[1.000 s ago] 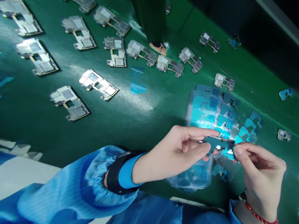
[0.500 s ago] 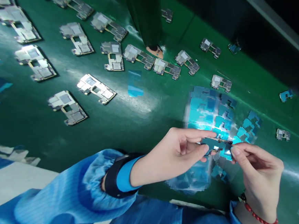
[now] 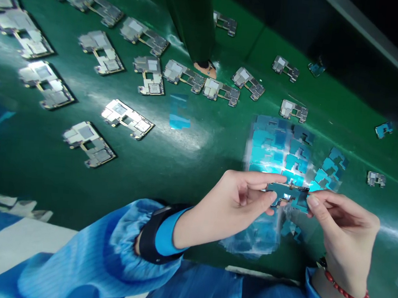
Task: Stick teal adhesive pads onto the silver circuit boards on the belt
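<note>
My left hand (image 3: 236,202) grips the left end of a small circuit board (image 3: 293,196), thumb in front and index finger stretched along its upper edge. Its face toward me looks blue, like a cut film lying over it. At the board's right end, the thumb and fingers of my right hand (image 3: 346,227) pinch the corner. Whether they hold the film, the board or both cannot be made out. Beneath the hands lies a clear sheet stack (image 3: 261,236) bearing blue die-cut films. A narrower strip of blue films (image 3: 331,166) lies just beyond my right hand.
Several bare circuit boards (image 3: 127,118) are spread over the green mat (image 3: 184,166) at left and centre. A loose blue film (image 3: 180,112) lies mid-mat. A dark post (image 3: 191,24) stands at the back. Blue-covered boards (image 3: 384,130) sit along the far right.
Several boards along the far side have shifted slightly right and toward me. Both hands keep nearly the same grip; the blue face of the held board reflects less light at its right end.
</note>
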The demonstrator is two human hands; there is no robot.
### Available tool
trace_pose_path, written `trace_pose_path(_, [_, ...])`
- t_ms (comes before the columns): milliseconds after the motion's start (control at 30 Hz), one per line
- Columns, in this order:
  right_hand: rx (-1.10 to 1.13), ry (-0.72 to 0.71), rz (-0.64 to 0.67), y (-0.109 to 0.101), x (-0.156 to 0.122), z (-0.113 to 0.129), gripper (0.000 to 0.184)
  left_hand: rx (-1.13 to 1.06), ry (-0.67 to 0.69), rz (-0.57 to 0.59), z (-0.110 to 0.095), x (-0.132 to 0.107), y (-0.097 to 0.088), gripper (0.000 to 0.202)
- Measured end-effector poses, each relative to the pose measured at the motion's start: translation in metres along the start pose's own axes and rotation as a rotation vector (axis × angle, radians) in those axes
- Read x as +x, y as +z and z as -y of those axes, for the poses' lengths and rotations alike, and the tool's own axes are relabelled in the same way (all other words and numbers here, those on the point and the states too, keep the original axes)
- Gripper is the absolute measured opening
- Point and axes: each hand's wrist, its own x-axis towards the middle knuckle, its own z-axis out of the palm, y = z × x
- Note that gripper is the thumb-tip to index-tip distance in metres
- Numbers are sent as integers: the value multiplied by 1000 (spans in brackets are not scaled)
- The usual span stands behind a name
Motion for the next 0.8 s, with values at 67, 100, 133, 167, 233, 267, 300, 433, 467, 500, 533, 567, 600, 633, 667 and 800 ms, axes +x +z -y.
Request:
trace_pose_path(67, [-1, -3, -3, 0, 0, 0, 15, -1, 4, -3, 1, 0, 0, 36])
trace_pose_path(100, [2, -4, -6, 1, 1, 1, 15, -1, 7, -6, 1, -1, 1, 36])
trace_pose_path(133, [7, -5, -8, 1, 1, 1, 16, -3, 10, -9, 1, -1, 1, 36])
trace_pose_path(167, [14, -6, -7, 1, 1, 1, 16, -5, 15, -13, 1, -1, 1, 36])
trace_pose_path(233, [28, -8, -4, 2, 1, 1, 16, -11, 31, -17, 0, 0, 1, 35])
trace_pose_path(267, [35, -10, -3, 2, 1, 0, 17, -12, 37, -16, 0, 0, 2, 35])
trace_pose_path(300, [40, -10, -2, 2, 1, 0, 17, -13, 38, -16, 0, 0, 2, 35])
trace_pose_path(433, [47, 3, -1, 2, 2, 0, 18, -24, 22, -16, 1, 0, 2, 36])
trace_pose_path(467, [47, 6, -1, 2, 2, 1, 18, -27, 21, -16, 1, 0, 2, 37])
trace_pose_path(500, [47, 10, -1, 3, 2, 1, 18, -28, 21, -16, 2, 0, 2, 37])
trace_pose_path(533, [48, 16, -1, 3, 2, 1, 18, -28, 22, -15, 2, 0, 1, 38])
trace_pose_path(567, [48, 21, -3, 3, 1, 1, 18, -25, 23, -16, 2, 0, 1, 38])
trace_pose_path(600, [47, 27, -8, 3, 1, 1, 18, -21, 25, -18, 2, 0, 1, 38])
trace_pose_path(633, [45, 31, -12, 3, 1, 2, 18, -13, 27, -18, 2, 0, 0, 37])
trace_pose_path(667, [43, 34, -15, 3, 0, 2, 18, -5, 29, -19, 1, 0, 0, 37])
trace_pose_path(800, [43, 40, -33, 4, 0, 3, 18, 16, 29, -28, -1, 0, 0, 36])
